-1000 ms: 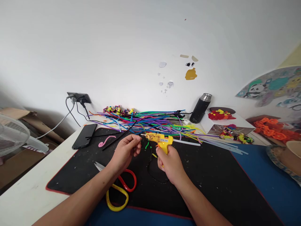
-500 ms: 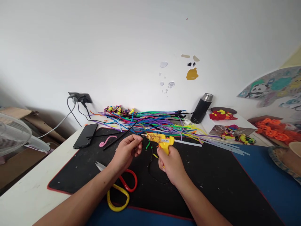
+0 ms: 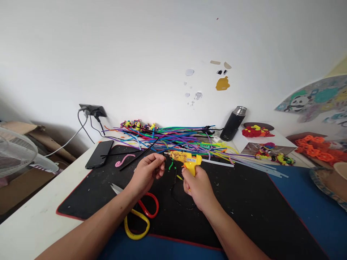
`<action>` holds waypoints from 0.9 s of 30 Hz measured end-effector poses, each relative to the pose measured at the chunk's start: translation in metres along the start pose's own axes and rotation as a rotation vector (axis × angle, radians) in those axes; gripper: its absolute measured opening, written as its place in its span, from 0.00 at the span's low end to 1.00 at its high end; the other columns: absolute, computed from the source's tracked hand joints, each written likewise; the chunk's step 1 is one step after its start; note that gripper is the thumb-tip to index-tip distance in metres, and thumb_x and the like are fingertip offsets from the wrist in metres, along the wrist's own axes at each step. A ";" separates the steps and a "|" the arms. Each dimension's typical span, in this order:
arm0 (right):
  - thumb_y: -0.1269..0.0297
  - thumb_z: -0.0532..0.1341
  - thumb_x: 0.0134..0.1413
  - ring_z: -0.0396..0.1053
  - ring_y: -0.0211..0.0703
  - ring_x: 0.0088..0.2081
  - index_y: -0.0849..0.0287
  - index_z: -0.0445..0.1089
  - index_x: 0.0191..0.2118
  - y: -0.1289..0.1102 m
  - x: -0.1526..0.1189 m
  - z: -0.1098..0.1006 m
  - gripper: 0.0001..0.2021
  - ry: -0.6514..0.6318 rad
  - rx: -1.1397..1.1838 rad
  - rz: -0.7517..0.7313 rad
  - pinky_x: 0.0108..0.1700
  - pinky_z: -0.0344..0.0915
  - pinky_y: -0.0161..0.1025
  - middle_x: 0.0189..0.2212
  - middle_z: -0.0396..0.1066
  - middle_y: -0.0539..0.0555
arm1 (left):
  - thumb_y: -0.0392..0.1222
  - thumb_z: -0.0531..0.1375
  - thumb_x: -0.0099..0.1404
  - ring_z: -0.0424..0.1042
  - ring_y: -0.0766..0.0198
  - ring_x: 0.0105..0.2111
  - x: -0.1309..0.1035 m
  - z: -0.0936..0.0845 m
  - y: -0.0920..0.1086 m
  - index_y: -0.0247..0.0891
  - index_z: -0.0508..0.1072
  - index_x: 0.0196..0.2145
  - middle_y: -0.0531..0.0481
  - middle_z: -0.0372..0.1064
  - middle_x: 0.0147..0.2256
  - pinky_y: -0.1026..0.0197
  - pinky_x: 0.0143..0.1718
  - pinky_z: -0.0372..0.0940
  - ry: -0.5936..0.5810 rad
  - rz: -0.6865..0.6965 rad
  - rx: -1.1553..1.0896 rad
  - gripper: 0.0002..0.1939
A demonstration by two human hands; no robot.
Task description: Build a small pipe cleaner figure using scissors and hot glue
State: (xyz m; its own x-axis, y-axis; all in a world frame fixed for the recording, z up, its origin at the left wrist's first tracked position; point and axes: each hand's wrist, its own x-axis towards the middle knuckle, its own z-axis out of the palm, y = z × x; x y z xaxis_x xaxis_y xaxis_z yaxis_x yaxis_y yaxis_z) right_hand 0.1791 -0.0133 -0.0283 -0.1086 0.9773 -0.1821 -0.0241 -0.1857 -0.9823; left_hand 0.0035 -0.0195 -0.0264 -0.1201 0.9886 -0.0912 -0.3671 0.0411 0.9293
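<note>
My right hand [image 3: 199,186] is wrapped round the handle of a yellow hot glue gun [image 3: 184,159], whose barrel is stained brown. A long whitish glue stick [image 3: 219,163] juts from its back end. The nozzle points left, close to the fingertips of my left hand [image 3: 150,169]. The thumb and forefinger of that hand are pinched together; what they hold, if anything, is too small to name. Under my left forearm lie scissors [image 3: 148,205] with one red and one yellow handle loop. A curled pink pipe cleaner [image 3: 119,163] rests left of my left hand.
Many coloured pipe cleaners [image 3: 179,135] lie heaped along the wall. A black phone [image 3: 99,154] lies at the left and a black flask [image 3: 233,123] stands at the back right. Beside it is a white box [image 3: 282,139] with small figures. A black mat [image 3: 233,216] covers the desk.
Both hands and the glue gun stay nearly in place, with the nozzle still by my left fingertips. The whole view has shifted slightly.
</note>
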 end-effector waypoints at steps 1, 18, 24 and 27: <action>0.52 0.62 0.44 0.51 0.31 0.10 0.52 0.59 0.27 0.000 0.000 0.000 0.13 0.003 0.002 0.001 0.15 0.44 0.32 0.10 0.53 0.38 | 0.57 0.78 0.49 0.64 0.72 0.18 0.000 0.001 0.001 0.36 0.72 0.26 0.55 0.68 0.22 0.68 0.19 0.53 0.000 0.000 0.000 0.25; 0.53 0.63 0.45 0.52 0.32 0.11 0.53 0.60 0.28 -0.002 -0.002 0.001 0.13 0.004 0.021 0.003 0.15 0.44 0.32 0.10 0.52 0.38 | 0.56 0.78 0.49 0.64 0.71 0.18 -0.002 0.003 0.004 0.36 0.72 0.26 0.55 0.68 0.21 0.68 0.19 0.53 0.007 0.014 -0.008 0.25; 0.52 0.63 0.44 0.50 0.31 0.10 0.52 0.59 0.27 -0.003 -0.002 0.000 0.14 0.016 0.019 0.009 0.15 0.43 0.32 0.10 0.51 0.37 | 0.56 0.78 0.50 0.64 0.72 0.18 -0.001 0.001 0.002 0.36 0.72 0.26 0.55 0.68 0.21 0.68 0.19 0.53 0.007 0.011 -0.012 0.24; 0.52 0.64 0.44 0.50 0.31 0.10 0.52 0.59 0.28 -0.002 -0.001 0.000 0.14 0.016 0.039 0.009 0.15 0.43 0.32 0.10 0.51 0.37 | 0.55 0.78 0.51 0.64 0.71 0.18 0.000 0.000 0.001 0.36 0.73 0.27 0.55 0.68 0.22 0.68 0.19 0.54 0.008 0.009 -0.017 0.24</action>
State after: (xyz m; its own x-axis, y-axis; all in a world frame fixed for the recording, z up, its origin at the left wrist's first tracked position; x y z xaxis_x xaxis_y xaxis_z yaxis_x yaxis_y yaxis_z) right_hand 0.1791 -0.0139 -0.0266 -0.0932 0.9770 -0.1915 -0.0619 -0.1977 -0.9783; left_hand 0.0029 -0.0198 -0.0253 -0.1311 0.9877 -0.0856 -0.3813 0.0295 0.9240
